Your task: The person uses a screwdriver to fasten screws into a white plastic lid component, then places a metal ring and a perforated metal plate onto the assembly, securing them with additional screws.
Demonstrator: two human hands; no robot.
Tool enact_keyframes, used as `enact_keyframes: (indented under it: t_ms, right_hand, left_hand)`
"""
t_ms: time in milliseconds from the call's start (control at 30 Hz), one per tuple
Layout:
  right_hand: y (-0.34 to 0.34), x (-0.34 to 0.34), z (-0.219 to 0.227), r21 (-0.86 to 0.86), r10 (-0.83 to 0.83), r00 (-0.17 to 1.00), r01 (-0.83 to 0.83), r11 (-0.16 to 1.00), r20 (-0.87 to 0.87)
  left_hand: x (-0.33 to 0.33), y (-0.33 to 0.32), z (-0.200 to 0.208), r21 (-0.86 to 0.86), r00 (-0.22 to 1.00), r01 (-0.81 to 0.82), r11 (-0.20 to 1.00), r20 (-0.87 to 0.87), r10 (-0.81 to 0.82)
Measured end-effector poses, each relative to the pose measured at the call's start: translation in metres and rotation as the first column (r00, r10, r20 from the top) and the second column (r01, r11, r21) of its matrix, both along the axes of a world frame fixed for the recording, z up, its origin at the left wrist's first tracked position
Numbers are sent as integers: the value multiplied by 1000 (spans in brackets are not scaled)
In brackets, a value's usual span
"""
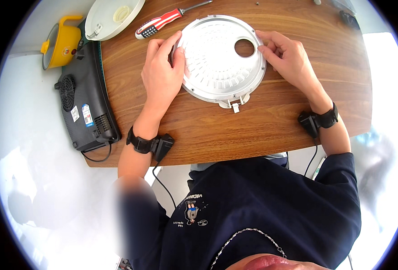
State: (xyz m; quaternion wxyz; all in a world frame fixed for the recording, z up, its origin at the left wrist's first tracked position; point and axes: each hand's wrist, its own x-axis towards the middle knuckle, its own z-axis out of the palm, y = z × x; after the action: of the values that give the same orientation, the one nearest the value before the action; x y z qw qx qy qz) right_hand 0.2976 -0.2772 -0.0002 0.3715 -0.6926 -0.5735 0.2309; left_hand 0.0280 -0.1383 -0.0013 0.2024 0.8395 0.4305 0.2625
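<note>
Brown wood covers the top of the table [217,144], which is seen from above in the head view, and a pale floor [59,198] is shown around it. At the far side of the table, a round silver metal plate [210,56] is held by its edge between two bare hands. Its left edge is gripped by the left hand [161,69], with the thumb laid near the rim and the fingers curled by the side. Its right edge is pinched by the thumb and fingers of the right hand [290,58], close to a round hole [244,48]. Whether the plate is lifted a little cannot be told. A small white clip [236,108] is seen at its near edge. Just past the left hand, a screwdriver [158,23] with a red, white and dark handle is laid down. Farther left, a round white lid [111,28], a yellow pot [65,47] and a flat black machine [88,87] with a fan grille are seen. A black strap [139,143] is worn on the left wrist, and another one on the right.
</note>
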Motion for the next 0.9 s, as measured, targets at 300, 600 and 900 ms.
enact_keyframes:
  t_ms: [300,600,900]
  right_hand:
    - [2,4,1,-14,16,999,-17,1000,-30]
    - [2,3,8,-80,-10,988,-3,997,-155]
    - [3,6,4,-78,25,990,-35,996,-136]
  left_hand:
    - [-2,4,-3,-33,999,13,999,50,-11]
    - [-1,2,0,-78,996,27,997,92,-20]
    - [-4,2,1,-74,997,45,996,70,-39]
